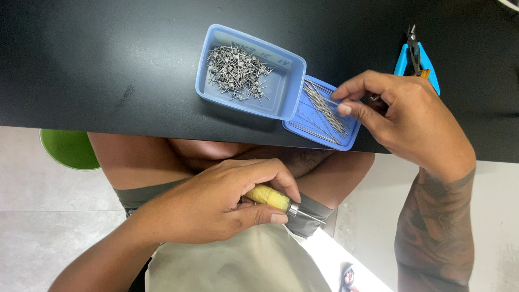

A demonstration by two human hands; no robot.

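Wide bare stretch of black tabletop [97, 65] left of deep blue plastic tray w/ bent metal pins [250, 71]: free passage. Right side crowded: shallow blue lid w/ straight wires [322, 113], right hand [403, 121], blue-handled cutters [416, 57] close together.

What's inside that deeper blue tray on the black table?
The deeper blue tray holds a heap of small bent metal wire pieces toward its left side. Whatever lies beneath the heap is covered.
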